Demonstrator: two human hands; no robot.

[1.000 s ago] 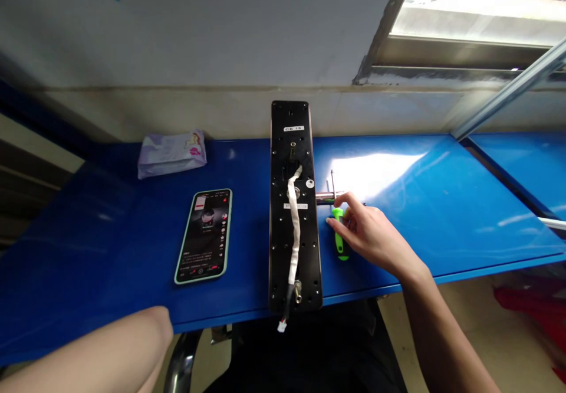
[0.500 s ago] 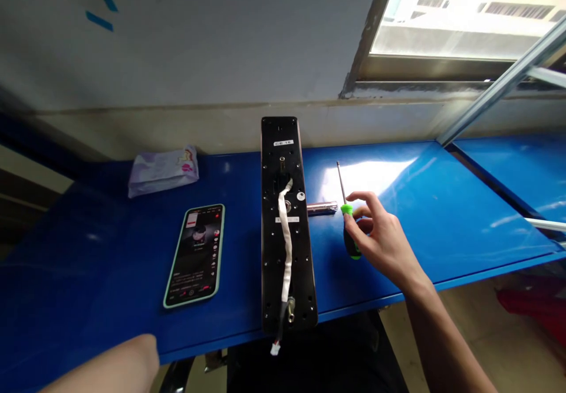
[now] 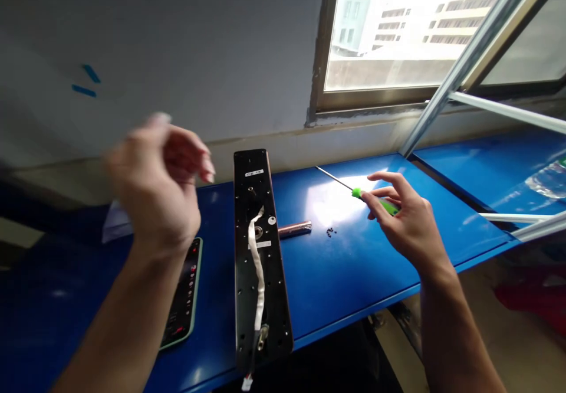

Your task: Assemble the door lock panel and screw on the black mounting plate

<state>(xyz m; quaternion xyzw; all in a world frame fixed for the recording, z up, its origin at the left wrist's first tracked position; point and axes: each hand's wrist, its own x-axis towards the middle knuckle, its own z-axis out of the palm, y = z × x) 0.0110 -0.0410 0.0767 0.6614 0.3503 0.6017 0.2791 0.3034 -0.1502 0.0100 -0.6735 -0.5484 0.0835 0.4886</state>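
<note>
A long black lock panel [image 3: 247, 269] lies on the blue table, with a white-sleeved cable [image 3: 256, 263] along it ending in a small white connector [image 3: 247, 383]. From its right side a shiny metal handle [image 3: 295, 229] sticks out. My right hand [image 3: 404, 222] grips a green-and-black screwdriver [image 3: 357, 193] by its handle, the shaft pointing to the back left. My left hand [image 3: 154, 186], blurred by motion, is raised above the phone [image 3: 188, 298]. Its fingers are loosely bent and apart, and nothing shows in them. Several tiny dark screws [image 3: 331, 232] lie between the metal handle and my right hand.
A pale packet [image 3: 115, 223] is partly hidden behind my left arm. The wall [image 3: 247, 56] and a window [image 3: 389, 39] stand behind the table. A metal frame bar [image 3: 469, 56] slants up at the right, near a second blue tabletop [image 3: 499, 139].
My left hand has risen from the lower left to above the phone. My right hand has taken up the screwdriver and tilted its shaft leftward, exposing the small screws. The view has shifted right and up.
</note>
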